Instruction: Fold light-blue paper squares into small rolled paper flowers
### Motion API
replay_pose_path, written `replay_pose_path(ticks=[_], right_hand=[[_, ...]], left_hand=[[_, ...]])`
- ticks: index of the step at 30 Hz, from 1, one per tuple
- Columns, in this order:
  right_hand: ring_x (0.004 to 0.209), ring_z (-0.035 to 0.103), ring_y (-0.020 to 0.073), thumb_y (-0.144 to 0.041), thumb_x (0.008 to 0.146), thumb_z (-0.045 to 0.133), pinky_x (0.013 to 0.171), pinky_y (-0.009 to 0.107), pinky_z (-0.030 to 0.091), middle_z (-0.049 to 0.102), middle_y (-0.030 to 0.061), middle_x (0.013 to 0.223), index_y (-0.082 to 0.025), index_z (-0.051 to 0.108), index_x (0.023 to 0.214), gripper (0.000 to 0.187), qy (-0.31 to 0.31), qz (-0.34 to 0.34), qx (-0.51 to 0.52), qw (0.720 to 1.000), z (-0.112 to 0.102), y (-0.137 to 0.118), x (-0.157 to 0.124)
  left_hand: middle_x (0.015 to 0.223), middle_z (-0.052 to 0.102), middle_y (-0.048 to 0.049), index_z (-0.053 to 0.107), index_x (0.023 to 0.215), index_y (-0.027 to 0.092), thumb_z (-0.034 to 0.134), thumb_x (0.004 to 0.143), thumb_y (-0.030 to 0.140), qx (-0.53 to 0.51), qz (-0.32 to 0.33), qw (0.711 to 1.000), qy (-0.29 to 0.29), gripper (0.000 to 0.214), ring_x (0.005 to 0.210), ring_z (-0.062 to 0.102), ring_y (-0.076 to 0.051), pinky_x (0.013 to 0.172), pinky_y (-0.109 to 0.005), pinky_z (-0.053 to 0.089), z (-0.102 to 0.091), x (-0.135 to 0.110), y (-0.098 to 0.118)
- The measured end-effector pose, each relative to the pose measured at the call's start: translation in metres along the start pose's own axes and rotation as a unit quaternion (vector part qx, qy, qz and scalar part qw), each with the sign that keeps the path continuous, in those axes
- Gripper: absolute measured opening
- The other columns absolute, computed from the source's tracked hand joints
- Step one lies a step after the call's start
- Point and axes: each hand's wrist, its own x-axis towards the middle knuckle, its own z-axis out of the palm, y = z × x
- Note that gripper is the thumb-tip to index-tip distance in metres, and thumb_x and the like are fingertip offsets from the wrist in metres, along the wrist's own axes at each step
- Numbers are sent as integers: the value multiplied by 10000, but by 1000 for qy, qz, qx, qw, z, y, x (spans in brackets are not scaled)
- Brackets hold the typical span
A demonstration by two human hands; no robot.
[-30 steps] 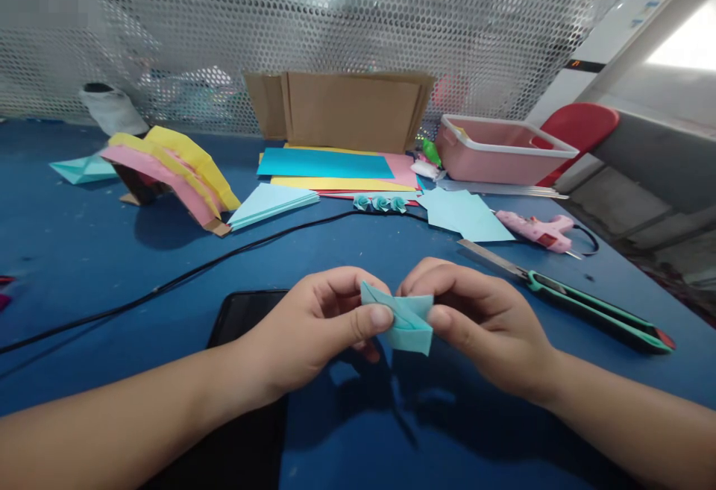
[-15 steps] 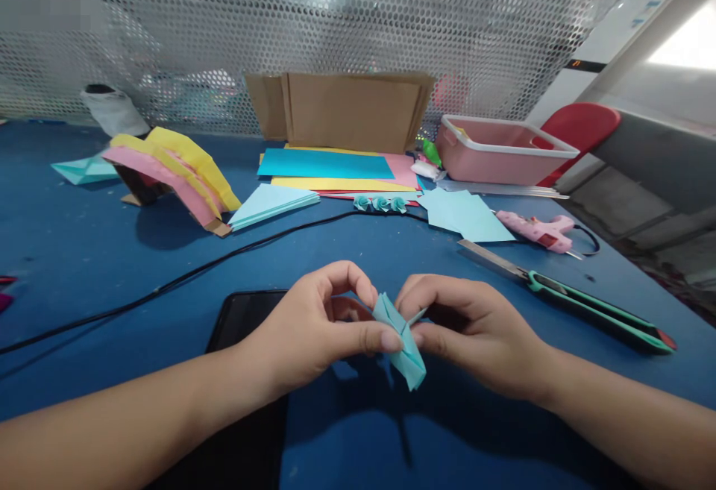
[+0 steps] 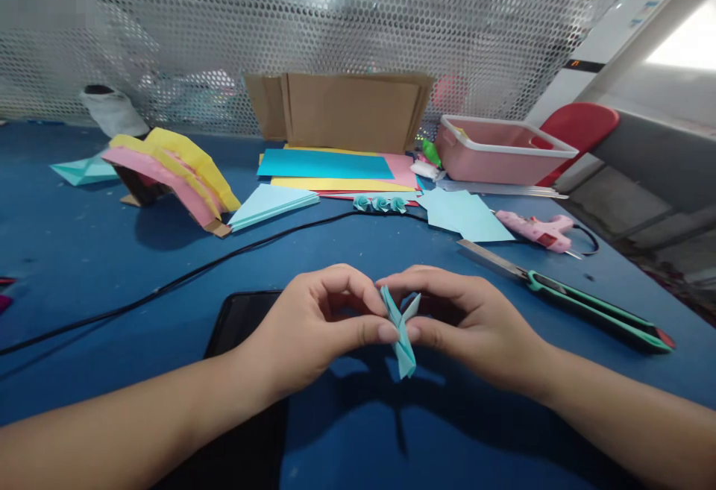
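A small folded piece of light-blue paper (image 3: 403,352) is pinched between my two hands above the blue table. My left hand (image 3: 330,315) grips it from the left, thumb on the near face. On the other side my right hand (image 3: 464,315) holds it with thumb and fingers, close to a flap that sticks up. The paper stands nearly edge-on, and the far fingertips are partly hidden. Beneath my left forearm lies a black flat device (image 3: 240,326). Three little light-blue paper rosettes (image 3: 380,203) sit farther back.
A utility knife (image 3: 593,311) with its blade out lies right of my hands, near a pink glue gun (image 3: 540,230). Light-blue sheets (image 3: 467,214), a pink basket (image 3: 503,151), cardboard (image 3: 352,110) and a yellow-pink paper arch (image 3: 173,169) stand behind. A black cable (image 3: 224,257) crosses the table.
The folded paper has turned from showing its broad face to nearly edge-on. My right fingers have shifted left, closer to its top and to my left fingers.
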Motion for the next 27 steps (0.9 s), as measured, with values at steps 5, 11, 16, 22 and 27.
replay_pose_path(ticks=[5,11,16,22,27], right_hand=[[785,641,155,-347,787,744,702,273,548,672,53,912,-219,736,956,212,2,-25,-19,1000,-1,0,1],[870,653,174,-295,755,779,736,287,561,669,59,977,-221,708,918,193,38,-19,22,999,1,2,-1],[685,642,131,-296,710,815,603,237,538,655,20,784,-189,592,754,251,28,31,103,994,2,2,-2],[593,590,96,-213,761,772,558,201,495,608,-37,712,-241,565,957,286,37,-3,80,996,3,3,-5],[725,624,144,-194,821,683,648,259,527,650,34,834,-206,617,890,96,-15,-55,-8,998,3,3,-3]], left_hand=[[728,704,39,619,717,154,847,590,69,-16,-10,1000,1,275,699,672,-96,673,-196,539,0,-1,-3],[735,700,44,590,747,165,832,605,57,14,-6,1000,15,301,712,655,-86,681,-187,512,-1,-2,-1],[660,666,69,537,754,177,844,563,35,-1,-21,1000,11,389,635,618,-75,602,-171,476,1,-1,2],[705,650,50,562,890,173,809,679,176,27,-23,999,6,325,637,592,-71,609,-181,453,1,-2,2],[631,600,87,460,876,193,781,714,204,47,-30,998,26,360,569,543,-60,577,-184,425,1,-3,1]])
